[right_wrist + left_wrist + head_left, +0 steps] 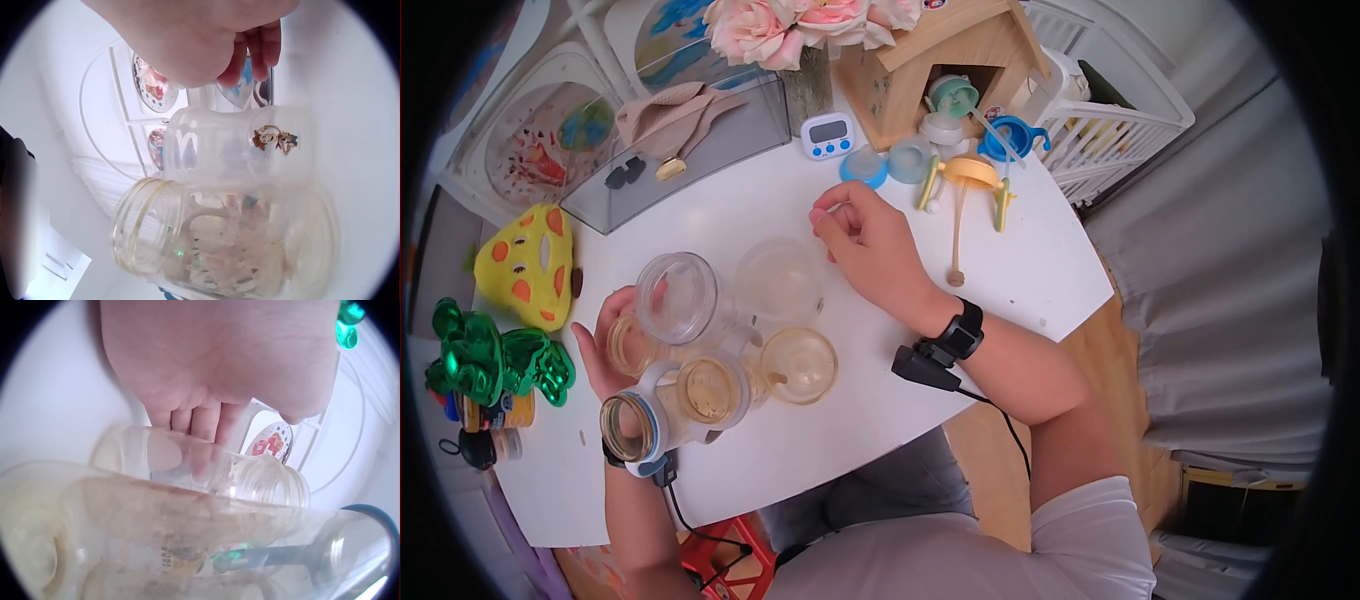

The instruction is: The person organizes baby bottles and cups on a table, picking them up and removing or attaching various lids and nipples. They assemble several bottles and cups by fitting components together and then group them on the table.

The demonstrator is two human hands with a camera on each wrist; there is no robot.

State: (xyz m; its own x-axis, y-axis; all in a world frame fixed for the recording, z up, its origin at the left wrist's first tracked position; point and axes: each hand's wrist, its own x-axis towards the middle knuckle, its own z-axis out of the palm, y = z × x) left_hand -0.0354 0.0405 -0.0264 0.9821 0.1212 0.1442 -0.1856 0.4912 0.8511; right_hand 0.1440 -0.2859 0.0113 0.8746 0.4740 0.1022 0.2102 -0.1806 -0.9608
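My left hand (598, 352) reaches round the far left side of a cluster of clear baby bottles and cups, its fingers straight. In the left wrist view the fingertips lie along a clear bottle (237, 469), behind a larger bottle (144, 531) in front. The cluster holds a wide-rimmed clear cup (678, 297), a handled bottle (708, 390), a blue-ringed bottle (628, 428) and an amber-tinted jar (800, 366). My right hand (875, 245) hovers beyond the frosted cup (780, 280), fingers loosely bent and holding nothing. A cartoon print (275, 139) marks that cup.
At the back right sit an orange straw lid (972, 172) with handles, a blue handled lid (1015, 138) and a pale blue cap (863, 166). Behind are a timer (828, 136), a wooden house (890, 80) and a clear box (740, 130). A yellow plush (525, 265) stands left.
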